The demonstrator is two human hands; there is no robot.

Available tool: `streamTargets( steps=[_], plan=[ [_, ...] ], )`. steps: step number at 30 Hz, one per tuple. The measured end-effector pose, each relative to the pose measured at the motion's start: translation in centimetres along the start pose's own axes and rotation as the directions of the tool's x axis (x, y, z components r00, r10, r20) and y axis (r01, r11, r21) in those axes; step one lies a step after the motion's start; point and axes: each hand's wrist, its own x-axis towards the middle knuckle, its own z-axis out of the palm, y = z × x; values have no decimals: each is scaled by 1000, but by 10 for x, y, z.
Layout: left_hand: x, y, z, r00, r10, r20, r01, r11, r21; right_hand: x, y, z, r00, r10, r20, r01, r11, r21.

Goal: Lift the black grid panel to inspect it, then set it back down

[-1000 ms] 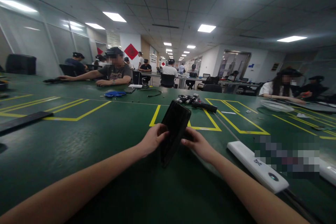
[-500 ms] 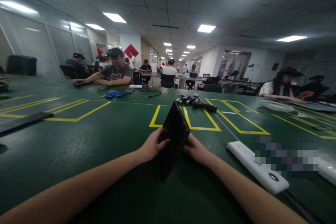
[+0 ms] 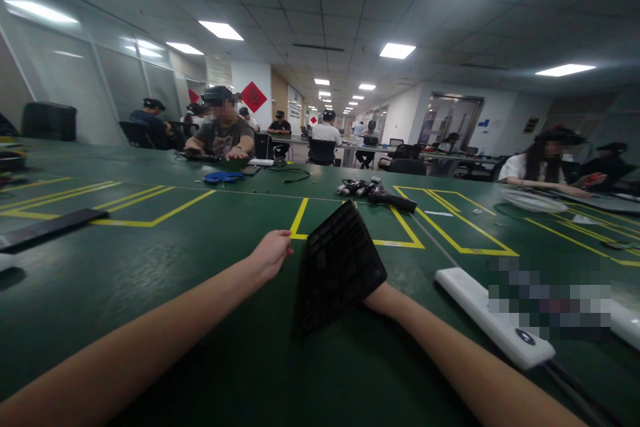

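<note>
A thin black keypad [image 3: 337, 260] with a grid of square keys stands tilted above the green table [image 3: 225, 360], its gridded face partly toward me. My right hand [image 3: 381, 297] holds it from behind at its lower right edge; the fingers are hidden behind it. To the left of the keypad, a small gap away, is my left hand [image 3: 273, 253]. Its fingers are curled closed, and whether something is in them cannot be seen.
A white power strip [image 3: 493, 313] lies to the right of my right forearm. Beyond the keypad are yellow tape outlines [image 3: 400, 243], bundled cables [image 3: 357, 187] and a black handle-like object [image 3: 395, 202]. A long dark bar [image 3: 55, 228] lies at left. Several people sit farther back.
My left hand has let go of the keypad and moved left. The keypad has turned in my right hand, so its gridded face now shows. Across the table, a person's arms have shifted.
</note>
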Motion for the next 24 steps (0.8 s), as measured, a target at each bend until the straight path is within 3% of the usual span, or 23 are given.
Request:
streamTargets(
  steps=[3,7,11,14,18,24],
  plan=[
    [3,2,-6,996,-82,-39,78,993,-90,-1,2,0,1000,-9,2,9,1000,-11],
    [-5,3,-8,976,-77,203,95,992,-80,-2,4,0,1000,-8,-2,8,1000,-18],
    [-14,6,-9,886,-20,463,-21,996,83,-3,3,2,1000,-12,-8,12,1000,-7],
    [-18,9,-9,809,13,588,-113,985,132,-2,2,3,1000,-12,-13,12,1000,10],
    [-22,9,-9,753,45,656,-273,929,250,-1,-1,2,1000,-11,-18,11,1000,25],
    [-25,6,-7,714,59,698,-363,883,297,-2,-5,-2,1000,-3,-24,4,999,38]
  ],
)
